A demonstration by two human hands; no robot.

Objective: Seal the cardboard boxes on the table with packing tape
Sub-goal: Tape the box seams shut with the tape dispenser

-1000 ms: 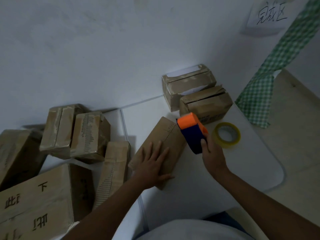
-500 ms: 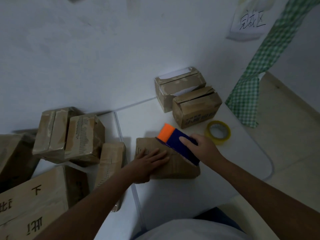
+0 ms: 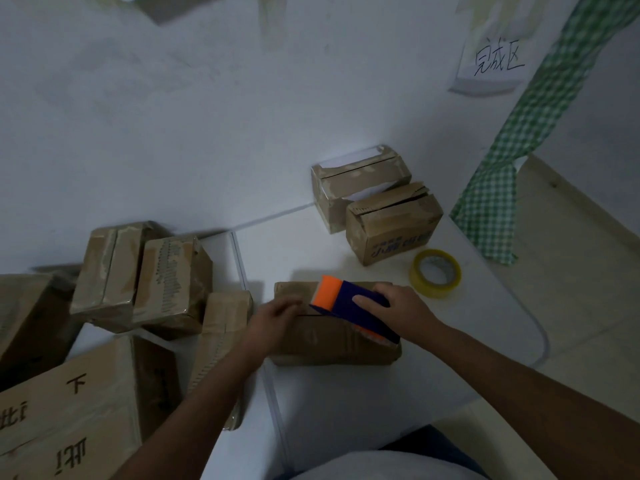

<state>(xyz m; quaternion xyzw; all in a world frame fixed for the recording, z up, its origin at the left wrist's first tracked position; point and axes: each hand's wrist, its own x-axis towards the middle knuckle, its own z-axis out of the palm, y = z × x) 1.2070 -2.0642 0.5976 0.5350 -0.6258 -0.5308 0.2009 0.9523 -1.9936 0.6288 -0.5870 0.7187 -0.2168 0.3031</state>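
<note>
At my far left a big carton (image 3: 62,420) shows upside-down black characters, one of them 下. Beyond it two taped boxes (image 3: 142,275) lean together against the wall, and a narrow box (image 3: 221,334) stands on end just beside my left forearm.

The box I am working on (image 3: 332,337) lies flat near the middle of the white table (image 3: 467,358), long side toward me, plain brown and creased, with a dark seam running along its top. My left hand (image 3: 273,320) rests on its left end, fingers fairly straight and pressing down, gripping nothing. My right hand (image 3: 401,311) is wrapped around the blue tape dispenser (image 3: 349,306), whose orange front sits on the box top just beside my left fingertips.

Behind, two more boxes touch each other by the wall; the nearer one (image 3: 394,226) carries blue print I cannot read. A yellowish tape roll (image 3: 435,273) lies flat near my right hand.

The table has a rounded corner; the wall (image 3: 207,116) is white. A paper sign (image 3: 491,64) reads 完成区, beside a hanging green checked cloth (image 3: 530,133).
</note>
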